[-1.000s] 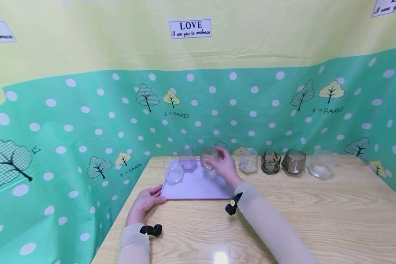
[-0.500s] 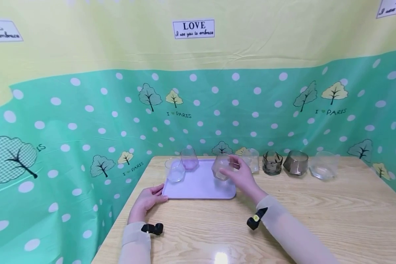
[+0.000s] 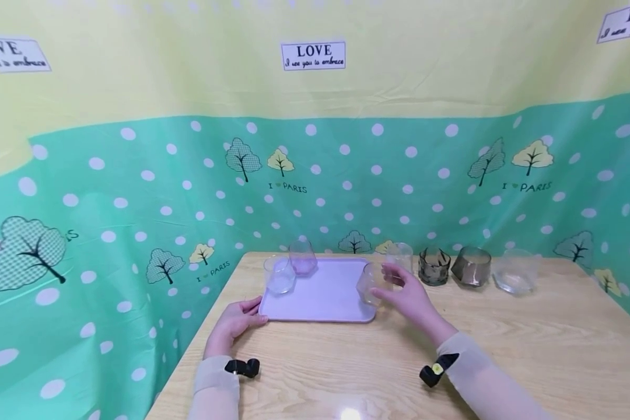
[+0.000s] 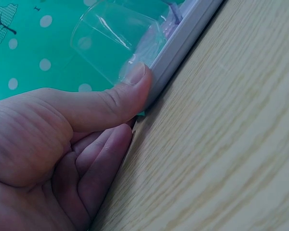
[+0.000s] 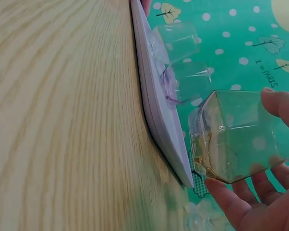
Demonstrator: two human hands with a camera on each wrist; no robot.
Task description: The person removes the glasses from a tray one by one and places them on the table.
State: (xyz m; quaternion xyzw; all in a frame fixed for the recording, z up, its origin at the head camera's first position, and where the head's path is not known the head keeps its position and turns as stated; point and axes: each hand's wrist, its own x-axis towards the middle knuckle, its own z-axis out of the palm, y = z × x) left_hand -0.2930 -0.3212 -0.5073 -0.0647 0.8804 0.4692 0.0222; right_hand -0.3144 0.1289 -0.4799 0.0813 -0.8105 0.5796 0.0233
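My right hand [image 3: 413,300] holds an amber-tinted faceted glass tumbler [image 3: 370,286] by its sides at the lilac tray's [image 3: 320,300] right end. In the right wrist view the tumbler [image 5: 238,132] lies between the thumb and several fingers, its base toward the tray. My left hand [image 3: 235,324] grips the tray's front left corner. Thumb on the rim, fingers curled low by the table: so the left wrist view shows it. On the tray's left part stand a clear round glass [image 3: 280,279] and, behind it, a pink-tinted glass [image 3: 303,262].
To the tray's right, along the table's [image 3: 478,350] back, stand a clear glass [image 3: 400,256], a dark patterned glass [image 3: 434,268], a smoky grey faceted glass [image 3: 471,268] and a wide clear glass [image 3: 514,274]. A patterned green and yellow curtain [image 3: 346,175] hangs behind.
My right hand has carried the amber tumbler from the tray's back middle rightward and toward me, to the tray's right end. My left hand stays at the corner. The head view has shifted slightly.
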